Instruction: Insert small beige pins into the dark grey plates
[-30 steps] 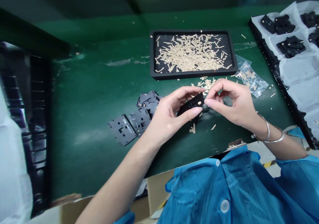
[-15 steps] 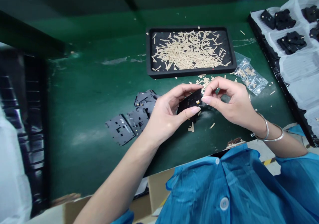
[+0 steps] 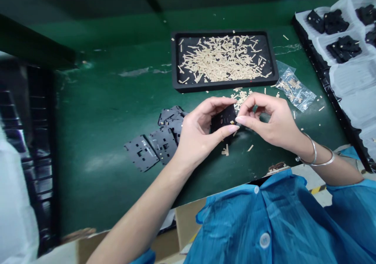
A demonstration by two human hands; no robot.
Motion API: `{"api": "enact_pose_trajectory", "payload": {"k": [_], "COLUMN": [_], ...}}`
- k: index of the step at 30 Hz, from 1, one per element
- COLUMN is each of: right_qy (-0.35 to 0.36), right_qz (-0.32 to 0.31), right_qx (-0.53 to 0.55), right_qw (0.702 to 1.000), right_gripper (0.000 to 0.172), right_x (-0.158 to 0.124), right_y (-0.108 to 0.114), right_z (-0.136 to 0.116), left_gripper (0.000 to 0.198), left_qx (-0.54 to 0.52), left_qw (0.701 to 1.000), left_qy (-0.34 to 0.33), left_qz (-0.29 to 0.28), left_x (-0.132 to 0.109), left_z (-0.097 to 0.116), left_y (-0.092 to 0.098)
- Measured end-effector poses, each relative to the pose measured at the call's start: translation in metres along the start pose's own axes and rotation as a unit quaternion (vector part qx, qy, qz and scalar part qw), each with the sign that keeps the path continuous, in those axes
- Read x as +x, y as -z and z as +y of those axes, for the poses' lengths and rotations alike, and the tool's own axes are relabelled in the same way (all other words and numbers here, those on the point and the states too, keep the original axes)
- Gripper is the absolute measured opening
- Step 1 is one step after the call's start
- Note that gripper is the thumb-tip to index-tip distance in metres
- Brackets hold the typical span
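My left hand (image 3: pixel 199 132) grips a small black plastic part (image 3: pixel 223 120) between thumb and fingers, just above the green table (image 3: pixel 111 111). My right hand (image 3: pixel 268 120) meets it from the right, thumb and forefinger pinched against the part's right edge; whatever they hold is too small to make out. A silver bangle sits on the right wrist. Left of my left hand, several flat black plates (image 3: pixel 160 138) lie in a loose pile on the table. Beyond my hands stands a black tray (image 3: pixel 175 60) full of small tan strips (image 3: pixel 223 58).
Loose tan strips (image 3: pixel 241 96) litter the table near the tray. A clear plastic bag (image 3: pixel 295 88) lies to the right. A long tray (image 3: pixel 352 76) with white liners and black parts runs along the right edge. Dark stacked trays (image 3: pixel 41 146) stand at the left.
My left hand has turned the black part slightly, its face tilting more upright. My right fingers stay pinched at its right edge. The view shifted a little downward.
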State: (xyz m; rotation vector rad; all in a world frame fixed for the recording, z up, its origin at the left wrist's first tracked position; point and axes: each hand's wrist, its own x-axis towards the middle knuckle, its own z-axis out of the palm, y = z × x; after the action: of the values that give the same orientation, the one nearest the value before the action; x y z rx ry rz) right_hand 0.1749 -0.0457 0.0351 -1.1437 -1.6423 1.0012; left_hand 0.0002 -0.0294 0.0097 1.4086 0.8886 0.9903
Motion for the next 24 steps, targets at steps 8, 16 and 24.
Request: {"api": "enact_pose_trajectory", "payload": {"k": [8,16,24], "right_qy": [0.02,0.063,0.168], "right_qz": [0.065,0.048,0.021], "right_qx": [-0.016,-0.084,-0.139], "right_qw": [0.998,0.993,0.976], "right_gripper": [0.019,0.011,0.017], "right_x": [-0.005,-0.006,-0.006], "right_y": [-0.004,-0.005,-0.005], "right_z": [0.003,0.002,0.007], "left_gripper": [0.041,0.057,0.027], "left_qx": [-0.138,-0.229,-0.239], "left_qw": [0.988,0.953,0.942], "left_qy": [0.054,0.156,0.184], "left_qz": [-0.034,-0.124,-0.147], "left_x": [0.003,0.005,0.005], "left_z": [-0.002,0.006,0.017], "left_y": [0.001,-0.002,0.001]}}
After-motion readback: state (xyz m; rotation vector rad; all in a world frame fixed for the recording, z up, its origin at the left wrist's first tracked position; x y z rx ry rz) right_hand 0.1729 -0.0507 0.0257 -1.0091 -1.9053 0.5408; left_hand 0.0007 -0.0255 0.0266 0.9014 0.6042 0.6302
